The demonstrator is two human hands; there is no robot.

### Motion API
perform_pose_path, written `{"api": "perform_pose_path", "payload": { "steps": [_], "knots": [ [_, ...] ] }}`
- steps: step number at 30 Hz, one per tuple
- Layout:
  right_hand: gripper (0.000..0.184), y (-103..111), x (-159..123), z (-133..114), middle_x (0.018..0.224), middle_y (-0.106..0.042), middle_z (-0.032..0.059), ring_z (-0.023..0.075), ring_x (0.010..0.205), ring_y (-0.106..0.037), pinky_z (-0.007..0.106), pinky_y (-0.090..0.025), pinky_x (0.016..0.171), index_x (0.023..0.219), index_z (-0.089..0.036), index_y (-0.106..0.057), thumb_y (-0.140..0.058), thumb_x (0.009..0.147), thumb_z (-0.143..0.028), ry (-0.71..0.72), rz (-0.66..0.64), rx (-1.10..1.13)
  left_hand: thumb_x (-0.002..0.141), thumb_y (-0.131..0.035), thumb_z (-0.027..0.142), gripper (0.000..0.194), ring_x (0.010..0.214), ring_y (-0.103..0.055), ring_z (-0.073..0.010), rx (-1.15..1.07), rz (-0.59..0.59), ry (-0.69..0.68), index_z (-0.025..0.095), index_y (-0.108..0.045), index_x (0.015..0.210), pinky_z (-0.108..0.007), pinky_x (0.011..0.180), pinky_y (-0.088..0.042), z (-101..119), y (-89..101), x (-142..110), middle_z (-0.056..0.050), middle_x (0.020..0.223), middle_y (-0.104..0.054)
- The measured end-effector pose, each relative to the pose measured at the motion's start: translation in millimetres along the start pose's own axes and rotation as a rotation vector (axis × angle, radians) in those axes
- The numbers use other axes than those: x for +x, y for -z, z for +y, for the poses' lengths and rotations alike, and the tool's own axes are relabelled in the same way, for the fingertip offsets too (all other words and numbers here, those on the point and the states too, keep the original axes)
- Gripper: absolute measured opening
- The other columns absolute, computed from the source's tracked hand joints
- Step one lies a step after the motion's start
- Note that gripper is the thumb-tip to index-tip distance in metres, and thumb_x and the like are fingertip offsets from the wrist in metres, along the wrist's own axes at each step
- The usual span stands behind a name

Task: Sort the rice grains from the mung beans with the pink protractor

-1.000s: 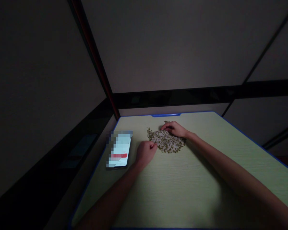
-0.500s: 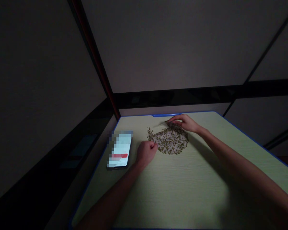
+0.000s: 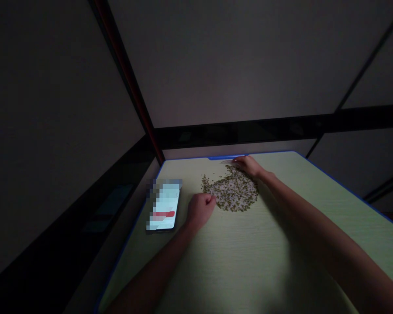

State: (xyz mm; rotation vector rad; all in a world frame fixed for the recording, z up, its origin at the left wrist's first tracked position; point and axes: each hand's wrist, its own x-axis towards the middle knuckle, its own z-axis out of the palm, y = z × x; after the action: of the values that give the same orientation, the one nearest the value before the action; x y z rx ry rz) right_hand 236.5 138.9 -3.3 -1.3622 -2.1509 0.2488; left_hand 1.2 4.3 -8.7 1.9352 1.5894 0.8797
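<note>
A roughly round patch of small green-brown bits on a whitish ground (image 3: 234,194) lies on the pale table (image 3: 236,261); I cannot tell what the bits are. My left hand (image 3: 201,207) is closed at the patch's left edge, thumb against the fingers. Whatever it pinches, if anything, is hidden. At the patch's far edge, my right hand (image 3: 249,165) is closed with its fingers pointing left. From its fingertips sticks out a thin pale strip (image 3: 227,162), too faint to name. Some loose bits (image 3: 205,181) are scattered at the patch's upper left.
A phone (image 3: 163,207) with a lit screen, partly pixelated, lies left of my left hand. A blue clip or handle (image 3: 224,157) sits on the table's far edge. Beyond that edge rises a grey panelled wall (image 3: 242,65), with another dark wall (image 3: 52,109) at the left.
My right hand rose to the right off the patch with the thin pale strip, then came down at its far edge. More of the patch's upper part now shows. My left hand has barely moved.
</note>
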Motion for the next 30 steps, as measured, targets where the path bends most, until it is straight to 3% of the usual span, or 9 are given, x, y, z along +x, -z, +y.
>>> {"api": "perform_pose_path", "payload": {
  "steps": [20,30],
  "knots": [
    [0.027,16,-32,-22,0.087,-0.07,0.0092,0.0192,0.082,-0.063,0.029,-0.047,0.078,0.087,-0.01,-0.066,-0.042,0.075,-0.005,0.087,-0.158,0.149,0.072,-0.041,0.037,0.037,0.045,-0.027,-0.0076,-0.004,0.003,-0.013,0.019,-0.027,0.043,-0.025,0.049,-0.016,-2,-1.4,2,0.005,0.044,-0.025],
    [0.028,21,-47,-38,0.088,-0.069,0.009,0.019,0.083,-0.062,0.029,-0.046,0.078,0.092,-0.01,-0.066,-0.041,0.079,-0.009,0.111,-0.17,0.141,0.072,-0.041,0.038,0.037,0.045,-0.027,-0.0077,0.015,0.017,-0.013,0.019,-0.025,0.043,-0.025,0.049,-0.017,-1,-0.8,3,0.005,0.044,-0.024]
  ]
}}
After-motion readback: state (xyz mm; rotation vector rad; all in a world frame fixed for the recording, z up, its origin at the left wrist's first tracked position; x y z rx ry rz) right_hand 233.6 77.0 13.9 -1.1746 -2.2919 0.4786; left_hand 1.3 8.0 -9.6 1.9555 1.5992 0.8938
